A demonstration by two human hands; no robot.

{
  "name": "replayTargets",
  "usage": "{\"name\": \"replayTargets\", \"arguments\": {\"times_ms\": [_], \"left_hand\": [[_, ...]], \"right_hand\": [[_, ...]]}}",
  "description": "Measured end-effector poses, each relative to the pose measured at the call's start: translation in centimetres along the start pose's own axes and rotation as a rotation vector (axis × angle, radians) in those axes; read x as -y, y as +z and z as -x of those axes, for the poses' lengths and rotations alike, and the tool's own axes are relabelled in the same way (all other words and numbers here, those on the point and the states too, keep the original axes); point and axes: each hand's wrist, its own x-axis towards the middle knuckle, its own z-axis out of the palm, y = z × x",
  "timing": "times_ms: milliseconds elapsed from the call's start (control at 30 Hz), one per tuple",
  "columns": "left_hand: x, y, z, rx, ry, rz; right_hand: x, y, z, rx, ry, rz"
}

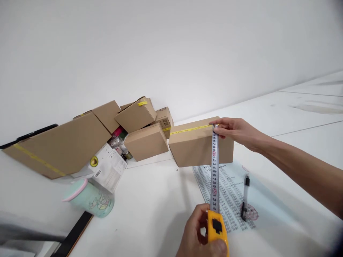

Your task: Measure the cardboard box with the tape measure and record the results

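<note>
My left hand (198, 235) is closed around the yellow case of a tape measure (216, 230) at the bottom centre. Its silver blade is pulled out and runs up to my right hand (232, 130), whose fingers pinch the blade's end. That end is at the upper edge of a brown cardboard box (198, 148) with a strip of yellow tape along its top; whether it touches the box I cannot tell. Below the blade lies a printed sheet (214, 192), and a clear pen with black ends (245, 198) rests on its right side.
Several more cardboard boxes (146, 142) are stacked to the left, one large box (59, 146) among them. In front stand a white package with an avocado picture (109, 169) and a mint-green cup with a pink rim (93, 198). A white wall (171, 53) rises behind the table.
</note>
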Motion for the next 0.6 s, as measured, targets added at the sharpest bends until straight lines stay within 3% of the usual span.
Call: {"name": "replayTargets", "arguments": {"times_ms": [67, 167, 300, 367, 433, 500, 533, 600], "left_hand": [[0.2, -0.3, -0.5, -0.032, 0.022, -0.007], [0.3, -0.3, -1.6, -0.055, 0.076, 0.076], [-0.5, 0.2, -2.2, -0.105, 0.152, 0.113], [-1.7, -0.2, -2.4, -0.151, 0.181, 0.093], [-3.5, -1.5, -3.3, -0.27, 0.274, 0.113], [-5.9, -3.5, -5.2, -0.466, 0.429, 0.197], [-7.2, -4.7, -6.5, -0.562, 0.495, 0.264], [-9.8, -7.1, -9.6, -0.66, 0.496, 0.392]], "right_hand": [[-0.4, 0.7, 1.9, 0.062, 0.028, -0.068], [-1.3, 3.3, 5.5, 0.281, 0.02, -0.052], [-2.0, 6.1, 9.7, 0.301, -0.128, 0.204], [-2.2, 5.4, 9.8, 0.14, -0.21, 0.326], [-2.4, 3.3, 8.1, -0.159, -0.211, 0.378], [-2.9, 0.5, 4.9, -0.436, -0.085, 0.349], [-3.2, -0.8, 3.0, -0.504, 0.007, 0.296], [-3.9, -2.7, -0.5, -0.479, 0.271, 0.15]]}}
